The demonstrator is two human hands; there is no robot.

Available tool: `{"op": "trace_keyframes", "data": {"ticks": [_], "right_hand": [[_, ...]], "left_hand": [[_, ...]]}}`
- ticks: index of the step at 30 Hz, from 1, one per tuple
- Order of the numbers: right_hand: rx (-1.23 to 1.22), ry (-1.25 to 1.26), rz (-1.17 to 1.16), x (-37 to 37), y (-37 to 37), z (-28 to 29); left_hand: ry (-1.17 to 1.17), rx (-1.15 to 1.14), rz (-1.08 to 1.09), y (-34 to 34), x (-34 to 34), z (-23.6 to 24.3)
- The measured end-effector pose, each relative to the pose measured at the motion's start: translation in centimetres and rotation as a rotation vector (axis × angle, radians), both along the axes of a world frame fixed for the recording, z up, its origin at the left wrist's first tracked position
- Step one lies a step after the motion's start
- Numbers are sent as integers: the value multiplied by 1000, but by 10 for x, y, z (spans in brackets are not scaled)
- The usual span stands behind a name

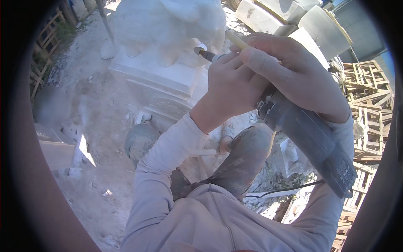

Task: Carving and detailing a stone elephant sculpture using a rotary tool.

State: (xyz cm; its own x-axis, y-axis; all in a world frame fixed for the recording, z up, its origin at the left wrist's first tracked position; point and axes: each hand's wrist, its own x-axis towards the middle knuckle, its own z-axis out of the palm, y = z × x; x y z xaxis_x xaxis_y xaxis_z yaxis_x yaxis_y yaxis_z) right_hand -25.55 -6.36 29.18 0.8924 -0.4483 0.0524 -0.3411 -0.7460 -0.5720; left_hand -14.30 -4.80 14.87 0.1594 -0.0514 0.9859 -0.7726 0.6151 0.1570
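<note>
A dark grey die grinder [310, 130] slants up from the lower right, with a pointed bit [198, 51] at its far end. My left hand [233, 86] is closed round the grinder's front part, behind the bit. My right hand [298, 73] lies over the tool beside my left hand. Its thumb and fingers pinch a pale yellow stick [236, 40], whose kind I cannot make out. Whether the right palm also bears on the grinder is hidden. Just beyond the bit stands a white carved stone figure [168, 25] on a stepped white stone base [155, 77]. Bit and stone look apart.
A black cord [285, 191] trails below the grinder, near my right forearm. Pale stone blocks [260, 17] stand at the far right, above stacked wooden crates [365, 109]. Dust and chips cover the ground [96, 176]. A thin pole [104, 19] rises at the far left.
</note>
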Motion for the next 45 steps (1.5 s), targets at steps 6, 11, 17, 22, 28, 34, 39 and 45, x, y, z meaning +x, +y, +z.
{"op": "trace_keyframes", "data": {"ticks": [6,11,17,22,28,34,39,45], "right_hand": [[-101,92,101,19,-19,13],[-81,131,92,37,-30,12],[-150,161,-77,47,-11,20],[-87,109,-279,49,5,17],[96,193,-158,59,3,24],[-131,231,-101,65,14,32],[-43,217,-68,68,18,31],[0,193,-22,68,16,26]], "left_hand": [[19,56,116,-7,9,-1],[79,-38,129,-16,19,3],[126,-54,134,-18,22,3],[138,-79,115,-20,23,2],[105,-137,87,-22,34,2],[99,-240,66,-23,37,4],[155,-158,29,-17,34,6],[145,-233,41,-20,36,7]]}}
